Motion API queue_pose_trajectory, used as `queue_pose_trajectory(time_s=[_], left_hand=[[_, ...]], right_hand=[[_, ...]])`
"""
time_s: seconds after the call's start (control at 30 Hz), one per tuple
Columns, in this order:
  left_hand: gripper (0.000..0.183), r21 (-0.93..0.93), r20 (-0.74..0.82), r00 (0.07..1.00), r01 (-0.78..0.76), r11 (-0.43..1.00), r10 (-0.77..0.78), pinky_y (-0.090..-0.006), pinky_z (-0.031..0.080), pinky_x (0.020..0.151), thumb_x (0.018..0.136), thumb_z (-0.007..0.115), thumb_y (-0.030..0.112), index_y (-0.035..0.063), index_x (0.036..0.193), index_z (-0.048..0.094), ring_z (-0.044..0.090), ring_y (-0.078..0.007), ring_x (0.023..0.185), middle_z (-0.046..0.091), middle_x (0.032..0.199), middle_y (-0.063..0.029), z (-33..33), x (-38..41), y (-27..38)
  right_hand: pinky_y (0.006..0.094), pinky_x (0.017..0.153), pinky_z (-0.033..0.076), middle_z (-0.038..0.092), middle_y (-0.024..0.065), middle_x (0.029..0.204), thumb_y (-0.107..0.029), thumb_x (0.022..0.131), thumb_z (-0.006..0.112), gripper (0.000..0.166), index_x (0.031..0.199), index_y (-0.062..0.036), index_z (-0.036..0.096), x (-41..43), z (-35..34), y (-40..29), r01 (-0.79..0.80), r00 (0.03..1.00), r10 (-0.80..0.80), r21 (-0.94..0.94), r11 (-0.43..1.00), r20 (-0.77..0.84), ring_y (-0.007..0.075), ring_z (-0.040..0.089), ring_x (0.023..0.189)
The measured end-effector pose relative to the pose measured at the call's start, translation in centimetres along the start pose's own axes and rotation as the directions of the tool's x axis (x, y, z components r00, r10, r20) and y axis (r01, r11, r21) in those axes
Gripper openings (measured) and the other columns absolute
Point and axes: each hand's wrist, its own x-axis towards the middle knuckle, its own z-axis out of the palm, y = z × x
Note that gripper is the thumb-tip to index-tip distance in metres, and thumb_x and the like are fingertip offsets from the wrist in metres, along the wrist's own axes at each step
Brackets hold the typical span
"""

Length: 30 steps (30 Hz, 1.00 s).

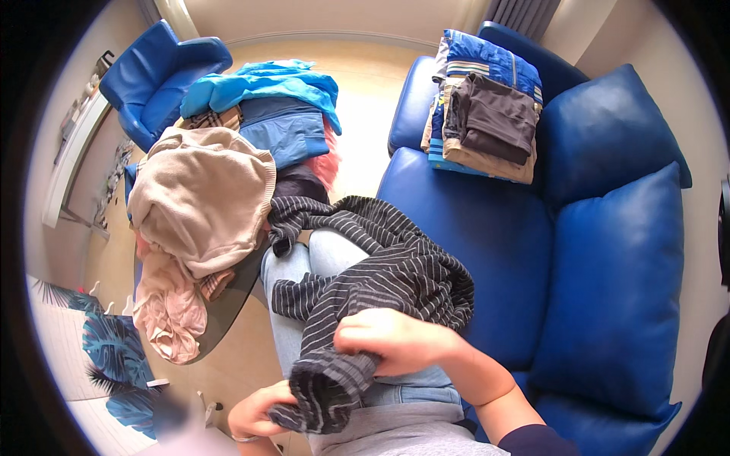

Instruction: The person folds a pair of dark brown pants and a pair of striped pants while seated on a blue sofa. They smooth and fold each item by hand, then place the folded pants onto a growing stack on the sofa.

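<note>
A black garment with thin white stripes [399, 256] lies across my lap, over light blue jeans, and spills onto the blue sofa seat. My left hand [262, 407], with a bracelet at the wrist, grips the edge of its open tube-like end near my waist. My right hand [382, 342] closes on the fabric just above that end. To the left, a beige knit garment [199, 194] tops a loose heap of clothes, with a bright blue garment [268, 85], folded blue denim [285, 128] and a pale pink garment [171, 310] around it.
The heap rests on a dark oval table [228, 308]. A stack of folded clothes [493, 114] stands on the blue leather sofa [467, 228], near its cushions [616, 285]. A blue armchair [148, 80] stands at the upper left, near a white shelf [74, 159].
</note>
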Motion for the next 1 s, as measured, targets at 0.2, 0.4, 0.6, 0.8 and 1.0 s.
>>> queue_pose_trajectory(time_s=[0.2, 0.4, 0.6, 0.8, 1.0], left_hand=[[0.131, 0.554, -0.476, 0.837, 0.048, 0.831, 0.269, -0.0441, 0.025, 0.110, 0.043, 0.090, 0.042, 0.0058, 0.148, 0.021, 0.038, -0.0366, 0.131, 0.037, 0.141, -0.0258, 3.1, 2.3, 5.6], [0.027, 0.658, -0.666, 0.554, 0.122, 0.743, 0.499, -0.0360, 0.050, 0.076, 0.082, 0.055, 0.032, 0.0053, 0.084, 0.054, 0.060, -0.0197, 0.076, 0.060, 0.076, -0.0040, 3.3, 4.5, 6.0], [0.024, 0.637, -0.692, 0.565, 0.184, 0.749, 0.450, -0.0326, 0.049, 0.077, 0.080, 0.058, 0.024, 0.0032, 0.091, 0.057, 0.061, -0.0184, 0.079, 0.062, 0.083, -0.0050, 2.2, 4.8, 8.4], [0.024, 0.486, -0.714, 0.684, 0.335, 0.807, 0.146, -0.0292, 0.048, 0.078, 0.079, 0.062, 0.016, 0.0012, 0.097, 0.059, 0.061, -0.0171, 0.082, 0.063, 0.090, -0.0060, 2.4, 4.4, 10.8], [0.028, 0.200, -0.592, 0.704, 0.601, 0.774, -0.394, -0.0259, 0.048, 0.078, 0.077, 0.065, 0.008, -0.0009, 0.104, 0.061, 0.061, -0.0158, 0.086, 0.065, 0.097, -0.0071, -0.1, 4.2, 13.5]], right_hand=[[0.0331, 0.052, 0.047, 0.045, 0.0092, 0.079, -0.015, 0.068, 0.062, 0.022, 0.084, -0.0051, 0.050, 4.0, 4.5, -3.9, 0.182, 0.944, -0.264, -0.357, 0.916, -0.198, 0.0247, 0.056, 0.069], [0.0343, 0.067, 0.050, 0.057, 0.0176, 0.106, -0.014, 0.072, 0.061, 0.031, 0.100, -0.0016, 0.058, 5.4, 6.9, -6.4, 0.287, 0.819, -0.393, -0.294, 0.912, -0.418, 0.0261, 0.060, 0.083], [0.0463, 0.095, 0.042, 0.052, 0.0199, 0.123, -0.020, 0.067, 0.076, 0.054, 0.116, -0.0041, 0.059, 2.6, 5.4, -3.7, 0.066, 0.799, -0.258, -0.348, 0.935, -0.543, 0.0337, 0.054, 0.111], [0.0455, 0.106, 0.033, 0.045, 0.0210, 0.134, -0.036, 0.073, 0.080, 0.073, 0.129, -0.0009, 0.050, -6.9, -8.8, 7.2, -0.610, 0.295, -0.151, -0.308, 0.730, -0.943, 0.0363, 0.040, 0.127], [0.0401, 0.099, 0.040, 0.048, 0.0151, 0.128, -0.031, 0.078, 0.076, 0.064, 0.129, -0.0044, 0.047, -16.1, -14.2, 13.8, -0.773, 0.013, 0.042, 0.017, 0.634, -0.999, 0.0293, 0.046, 0.120]])
